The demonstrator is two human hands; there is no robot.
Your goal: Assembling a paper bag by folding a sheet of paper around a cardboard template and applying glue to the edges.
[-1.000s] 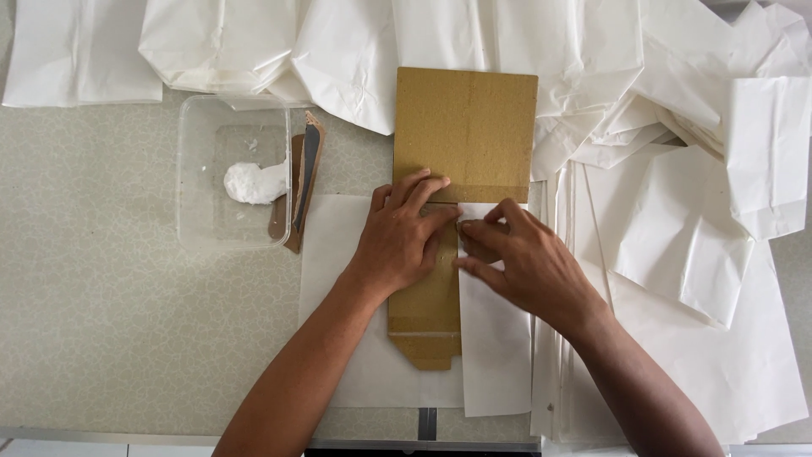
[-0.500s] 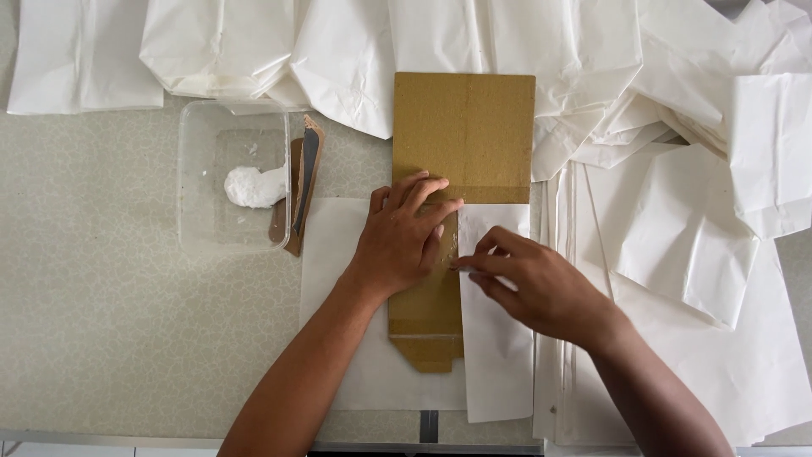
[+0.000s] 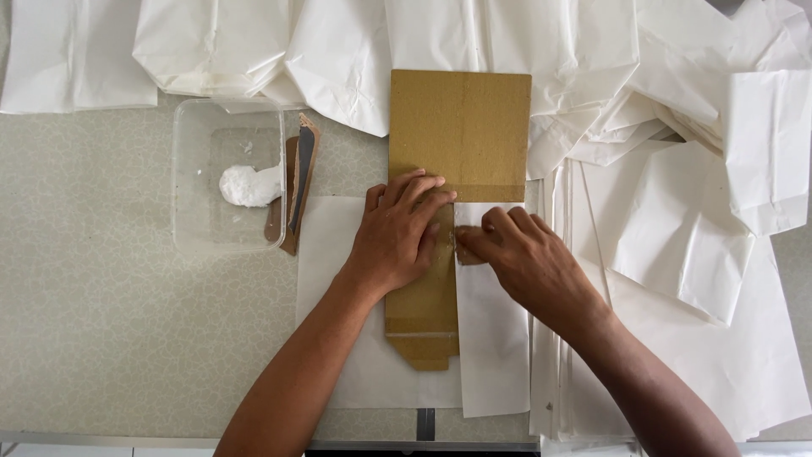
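Brown cardboard template (image 3: 461,127) lies mid-table on white paper sheet (image 3: 495,338). My left hand (image 3: 397,237) presses flat, fingers spread; right hand (image 3: 529,258) pinches paper fold against its edge. Plastic tub (image 3: 190,237) with white paste (image 3: 241,184) left, paper stacks (image 3: 677,228) right.

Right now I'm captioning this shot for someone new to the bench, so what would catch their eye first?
First, the two hands at centre: the left hand presses flat on a brown cardboard template, and the right hand pinches the folded white paper against its edge. To the left, a clear plastic tub holds a blob of white paste; crumpled white sheets crowd the top and right.
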